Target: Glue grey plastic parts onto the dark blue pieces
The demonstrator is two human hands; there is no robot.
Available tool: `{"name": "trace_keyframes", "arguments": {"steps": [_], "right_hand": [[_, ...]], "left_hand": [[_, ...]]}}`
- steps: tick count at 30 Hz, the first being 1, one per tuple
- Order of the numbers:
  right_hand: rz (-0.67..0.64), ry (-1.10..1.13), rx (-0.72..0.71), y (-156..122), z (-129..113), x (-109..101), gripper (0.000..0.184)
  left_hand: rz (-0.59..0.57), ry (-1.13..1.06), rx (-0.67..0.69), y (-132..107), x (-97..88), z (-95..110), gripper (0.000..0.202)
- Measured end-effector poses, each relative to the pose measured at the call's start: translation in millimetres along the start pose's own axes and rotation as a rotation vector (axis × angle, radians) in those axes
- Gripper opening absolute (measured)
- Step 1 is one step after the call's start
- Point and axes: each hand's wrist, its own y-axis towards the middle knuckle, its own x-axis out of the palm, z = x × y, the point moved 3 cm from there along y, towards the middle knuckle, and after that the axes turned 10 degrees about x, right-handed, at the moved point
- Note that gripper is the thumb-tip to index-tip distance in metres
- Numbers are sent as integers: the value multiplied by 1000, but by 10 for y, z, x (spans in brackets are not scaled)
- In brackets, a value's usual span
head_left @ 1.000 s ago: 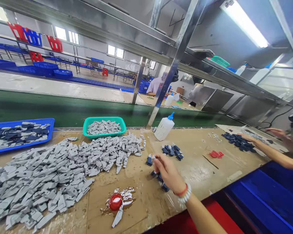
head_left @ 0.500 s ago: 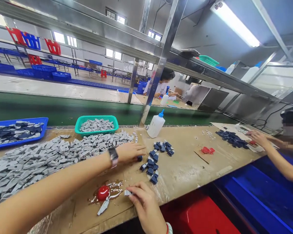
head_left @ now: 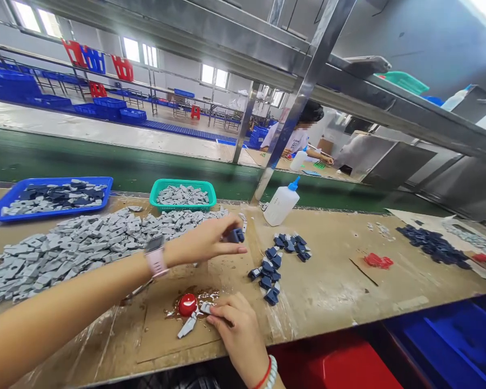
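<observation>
My left hand (head_left: 210, 237), with a watch on its wrist, is raised over the board with its fingers curled around a dark blue plastic piece (head_left: 236, 235). Between the thumb and fingers of my right hand (head_left: 237, 324) is a small light grey plastic piece (head_left: 206, 308). Its tip is close beside a shiny red dome (head_left: 187, 305) in a wet patch of clear liquid. Another grey piece (head_left: 187, 326) lies against the dome's lower side. To the right of my hands sits a cluster of dark blue and grey pieces (head_left: 270, 265).
A large heap of grey pieces (head_left: 85, 243) covers the left. Behind it stand a blue tray (head_left: 4, 210) and a green basket (head_left: 154, 194). A white bottle (head_left: 281, 207) is near the metal post (head_left: 267, 175). Farther right are red pieces (head_left: 378, 261) and a dark blue pile (head_left: 433, 244).
My left hand has lifted from the board, now showing the dark blue piece in its fingers. My right hand has brought the grey piece to the red dome. The view has shifted.
</observation>
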Motion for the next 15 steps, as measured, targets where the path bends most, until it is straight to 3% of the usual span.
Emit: {"name": "trace_keyframes", "arguments": {"steps": [2,4,8,10,12,15], "right_hand": [[20,95,75,6,-8,-68,11],[62,265,181,28,-38,-153,6],[117,559,253,70,-248,-255,12],[125,571,175,60,-418,-257,8],[120,526,67,22,-579,-228,17],[78,478,-31,-50,-714,-135,33]], "left_hand": [[90,-86,-62,-424,-184,244,23],[169,-205,-194,-856,-214,421,19],[331,-329,-575,-1494,104,550,31],[348,-345,-604,-1614,319,575,34],[365,-415,-567,-1639,485,591,40],[411,-533,-554,-1611,590,622,40]]}}
